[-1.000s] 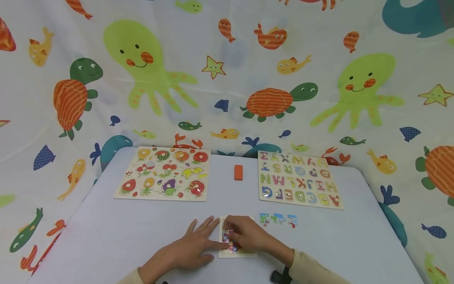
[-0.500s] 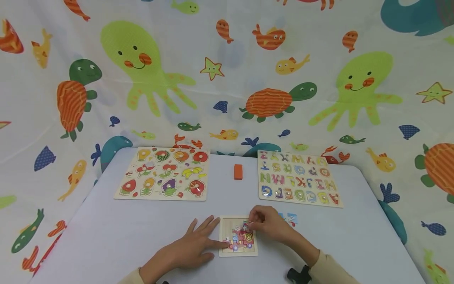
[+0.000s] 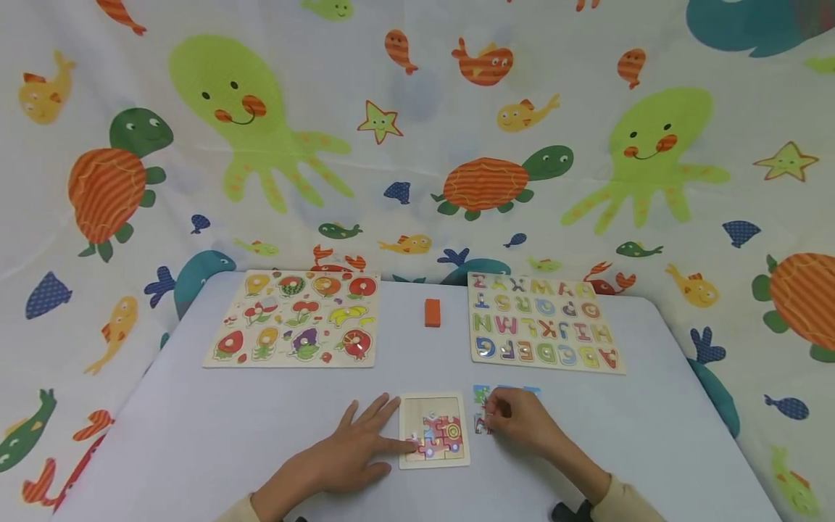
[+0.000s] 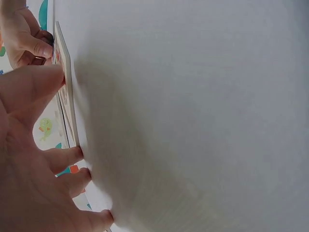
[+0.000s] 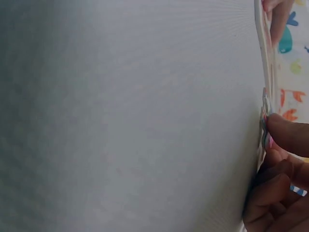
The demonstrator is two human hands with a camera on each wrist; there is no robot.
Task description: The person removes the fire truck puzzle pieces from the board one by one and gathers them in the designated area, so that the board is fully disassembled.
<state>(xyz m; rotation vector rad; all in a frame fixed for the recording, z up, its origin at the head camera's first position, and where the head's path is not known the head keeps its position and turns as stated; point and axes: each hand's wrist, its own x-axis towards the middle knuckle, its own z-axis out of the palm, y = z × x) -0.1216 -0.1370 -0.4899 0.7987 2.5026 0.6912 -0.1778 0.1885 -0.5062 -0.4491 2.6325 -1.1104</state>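
A rectangular pale wooden board bears multicoloured capital letters. Its nearest row runs A to G, right to left.

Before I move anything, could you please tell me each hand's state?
Left hand: open, touching the pale, square wooden jigsaw tray.
Right hand: closed, pinching a small, multicoloured jigsaw piece.

Puzzle bd. — flat, prob. half-filled
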